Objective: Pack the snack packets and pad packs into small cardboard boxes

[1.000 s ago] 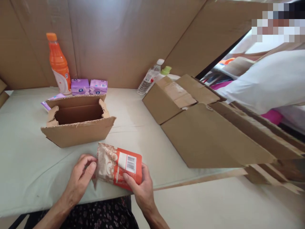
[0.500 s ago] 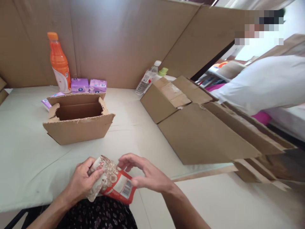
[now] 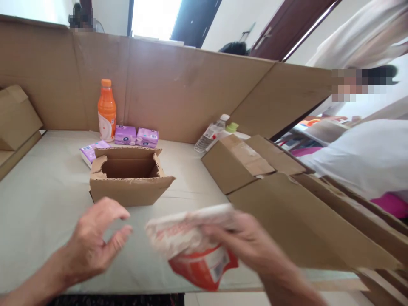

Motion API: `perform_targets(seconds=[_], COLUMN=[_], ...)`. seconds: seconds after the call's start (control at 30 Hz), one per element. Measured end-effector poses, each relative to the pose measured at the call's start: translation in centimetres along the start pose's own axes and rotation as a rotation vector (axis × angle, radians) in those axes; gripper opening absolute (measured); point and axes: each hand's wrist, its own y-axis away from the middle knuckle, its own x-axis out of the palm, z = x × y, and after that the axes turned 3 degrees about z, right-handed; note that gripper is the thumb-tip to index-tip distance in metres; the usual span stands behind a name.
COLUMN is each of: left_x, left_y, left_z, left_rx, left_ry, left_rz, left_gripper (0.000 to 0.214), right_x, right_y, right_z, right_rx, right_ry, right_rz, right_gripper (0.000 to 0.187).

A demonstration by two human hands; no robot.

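I have the right hand (image 3: 244,238) clamped on the red-and-white packet (image 3: 188,242) by its right end, nearer the table's (image 3: 188,180) front than the open box (image 3: 127,190). The left hand (image 3: 95,238) is empty, fingers and thumb apart; I should steady the free end with it, squeezing lightly.

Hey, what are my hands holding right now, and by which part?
Your right hand holds the red-and-pale packet by the right end of its pale upper part; blur hides finger details. Your left hand holds nothing.
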Motion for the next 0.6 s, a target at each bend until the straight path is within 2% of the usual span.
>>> perform_targets(seconds=[0.07,0.13,0.17,0.23,0.3,0.37,0.47,0.6], left_x=[-3.0,-5.0,-5.5,-5.7,-5.3,-4.8,-4.8,-5.4], left_y=[-3.2,-6.4,-7.7,-9.6,-10.0,-9.3,-7.1,-4.5], left_z=[1.2,2.7,3.4,4.6,5.5,6.0,6.4,7.0], left_rx=[0.053,0.009,-0.036,-0.130,-0.167,-0.139,-0.083,-0.011], left_ry=[-0.118,-0.172,-0.176,-0.158,-0.178,-0.263,-0.405,-0.559], left_rz=[-0.023,0.050,0.135,0.372,0.578,0.635,0.546,0.473], left_gripper=[0.015,0.018,0.024,0.035,0.037,0.035,0.029,0.016], right_x=[-2.3,-3.0,-2.8,-1.3,0.7,2.1,2.6,1.5], right_y=[-1.4,-4.2,-6.0,-9.8,-13.3,-15.6,-16.9,-16.7], right_z=[2.5,4.9,5.7,6.5,6.1,5.1,4.0,5.2], right_rx=[-0.146,-0.348,-0.440,-0.533,-0.504,-0.419,-0.311,-0.273], right_ry=[-0.018,-0.061,-0.078,-0.085,-0.081,-0.074,0.049,0.490], right_rz=[-0.482,-0.884,-1.000,-1.060,-0.955,-0.759,-0.422,0.100], right_gripper=[0.011,0.013,0.014,0.017,0.028,0.038,0.044,0.031])
